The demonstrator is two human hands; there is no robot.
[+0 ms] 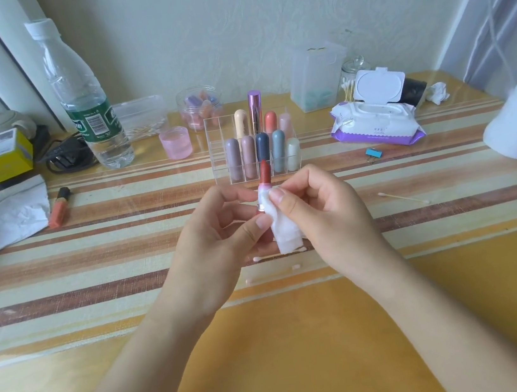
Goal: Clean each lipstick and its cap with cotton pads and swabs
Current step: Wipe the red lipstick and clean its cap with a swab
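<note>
Pinches the lipstick (264,175) by its lower barrel with the left hand (216,235), upright at centre frame, red bullet free of the fingers. Wraps the cotton pad (284,235) round the collar with the right hand (318,207), thumb pressing, probably to wipe smears there. Works just above two swabs (278,255) and just below the clear rack (216,155) of capped lipsticks, both handy for later steps.
</note>
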